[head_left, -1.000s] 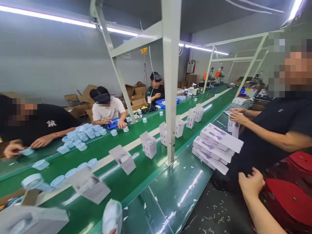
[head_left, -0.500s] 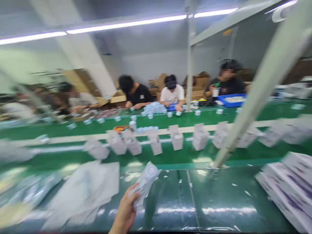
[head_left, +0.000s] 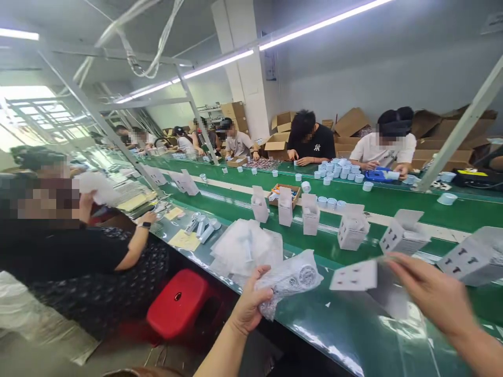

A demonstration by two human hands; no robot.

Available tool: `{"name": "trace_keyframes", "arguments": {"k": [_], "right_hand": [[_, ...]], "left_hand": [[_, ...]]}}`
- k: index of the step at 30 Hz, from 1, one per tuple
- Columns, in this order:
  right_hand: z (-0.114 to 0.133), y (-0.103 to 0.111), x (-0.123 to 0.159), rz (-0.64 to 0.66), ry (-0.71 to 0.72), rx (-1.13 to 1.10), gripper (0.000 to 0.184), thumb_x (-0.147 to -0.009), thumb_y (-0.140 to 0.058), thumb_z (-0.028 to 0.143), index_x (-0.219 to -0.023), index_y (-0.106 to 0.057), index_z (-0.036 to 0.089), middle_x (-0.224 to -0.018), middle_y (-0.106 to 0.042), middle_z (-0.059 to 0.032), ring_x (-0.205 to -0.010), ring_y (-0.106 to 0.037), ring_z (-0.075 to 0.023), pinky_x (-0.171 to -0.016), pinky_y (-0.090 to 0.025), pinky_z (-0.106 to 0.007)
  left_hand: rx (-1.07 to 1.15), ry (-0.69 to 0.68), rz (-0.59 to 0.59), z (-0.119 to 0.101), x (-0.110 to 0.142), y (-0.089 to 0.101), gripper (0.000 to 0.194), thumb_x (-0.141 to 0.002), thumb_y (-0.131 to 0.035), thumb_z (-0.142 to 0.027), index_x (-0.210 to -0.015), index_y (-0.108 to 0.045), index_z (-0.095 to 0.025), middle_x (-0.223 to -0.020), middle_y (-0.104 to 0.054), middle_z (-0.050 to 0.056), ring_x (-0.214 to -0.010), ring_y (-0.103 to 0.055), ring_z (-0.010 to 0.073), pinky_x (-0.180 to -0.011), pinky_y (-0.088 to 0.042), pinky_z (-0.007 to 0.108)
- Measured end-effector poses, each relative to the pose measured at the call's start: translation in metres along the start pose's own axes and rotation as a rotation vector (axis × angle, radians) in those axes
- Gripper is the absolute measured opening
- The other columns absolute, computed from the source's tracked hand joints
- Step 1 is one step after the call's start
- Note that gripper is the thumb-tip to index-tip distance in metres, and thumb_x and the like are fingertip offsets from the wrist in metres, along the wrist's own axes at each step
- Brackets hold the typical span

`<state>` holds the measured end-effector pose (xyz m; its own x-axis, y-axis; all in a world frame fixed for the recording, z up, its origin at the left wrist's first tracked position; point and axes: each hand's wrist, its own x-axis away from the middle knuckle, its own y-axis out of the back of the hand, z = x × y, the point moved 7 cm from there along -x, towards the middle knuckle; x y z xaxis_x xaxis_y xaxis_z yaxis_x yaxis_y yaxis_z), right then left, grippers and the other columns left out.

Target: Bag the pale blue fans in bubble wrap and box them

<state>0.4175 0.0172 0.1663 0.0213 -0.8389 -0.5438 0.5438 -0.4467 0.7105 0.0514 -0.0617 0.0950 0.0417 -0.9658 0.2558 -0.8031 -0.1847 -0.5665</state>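
My left hand is closed round one end of a pale handheld device in a clear plastic bag. A round part shows through the bag at the far end. In my right hand, pinched at its upper edge, is a white printed box, tilted and smeared by motion. Small device pictures show on one of its faces. The box and the bag are apart, both above the green table. Left of the bag lies a pile of translucent white bags with a pale device on top.
Several upright white boxes with raised flaps line the green belt beyond. Co-workers sit across it, near heaped pale blue cups. A person sits at my left, near a red stool. A slanted post rises at right.
My view has swung left, bringing the seated person and red stool in. My right hand has come into view with a white box. My left hand still holds the bagged device.
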Motion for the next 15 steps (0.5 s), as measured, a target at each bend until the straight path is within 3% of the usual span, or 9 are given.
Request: {"name": "trace_keyframes", "arguments": {"k": [3,6,9,12,15], "right_hand": [[0.077,-0.107,-0.021,0.215,0.147,-0.220,0.029,-0.090,-0.044,0.042,-0.098,-0.068,0.026,-0.098,-0.072,-0.0058,-0.092,-0.067,-0.0241,-0.084,-0.054,-0.038],[0.124,-0.176,-0.022,0.302,0.171,-0.300,0.028,-0.089,-0.042,0.028,-0.109,-0.060,0.023,-0.103,-0.068,-0.0090,-0.096,-0.064,-0.0248,-0.087,-0.052,-0.042],[0.138,-0.200,-0.011,0.259,0.140,-0.296,0.034,-0.084,-0.044,0.022,-0.117,-0.049,0.019,-0.119,-0.057,-0.0146,-0.111,-0.057,-0.0260,-0.094,-0.048,-0.046],[0.131,-0.198,0.007,0.190,0.060,-0.360,0.034,-0.077,-0.051,0.021,-0.110,-0.045,0.017,-0.134,-0.041,-0.0189,-0.129,-0.039,-0.0305,-0.104,-0.036,-0.052],[0.118,-0.192,0.022,0.192,-0.029,-0.441,0.036,-0.076,-0.051,0.020,-0.112,-0.044,0.019,-0.124,-0.050,-0.0153,-0.121,-0.048,-0.0289,-0.101,-0.040,-0.052]], "left_hand": [[-0.124,-0.042,-0.018,-0.048,0.003,0.033,0.058,-0.052,-0.081,-0.022,-0.102,-0.054,-0.016,-0.084,-0.068,0.004,-0.074,-0.064,0.0161,-0.067,-0.049,0.024],[-0.156,-0.096,-0.092,-0.088,-0.002,0.061,0.051,-0.053,-0.081,-0.026,-0.096,-0.055,-0.016,-0.074,-0.067,0.001,-0.064,-0.061,0.0138,-0.061,-0.048,0.023],[-0.129,-0.099,-0.124,-0.106,-0.014,0.072,0.046,-0.055,-0.080,-0.028,-0.092,-0.055,-0.017,-0.071,-0.065,-0.001,-0.062,-0.061,0.0141,-0.058,-0.048,0.023],[-0.121,-0.070,-0.094,-0.103,-0.028,0.065,0.044,-0.055,-0.080,-0.029,-0.089,-0.056,-0.016,-0.070,-0.065,-0.001,-0.060,-0.060,0.0134,-0.057,-0.048,0.023],[-0.135,-0.029,-0.020,-0.082,-0.046,0.043,0.041,-0.055,-0.078,-0.029,-0.087,-0.057,-0.015,-0.067,-0.062,-0.002,-0.058,-0.057,0.0114,-0.058,-0.046,0.023]]}}
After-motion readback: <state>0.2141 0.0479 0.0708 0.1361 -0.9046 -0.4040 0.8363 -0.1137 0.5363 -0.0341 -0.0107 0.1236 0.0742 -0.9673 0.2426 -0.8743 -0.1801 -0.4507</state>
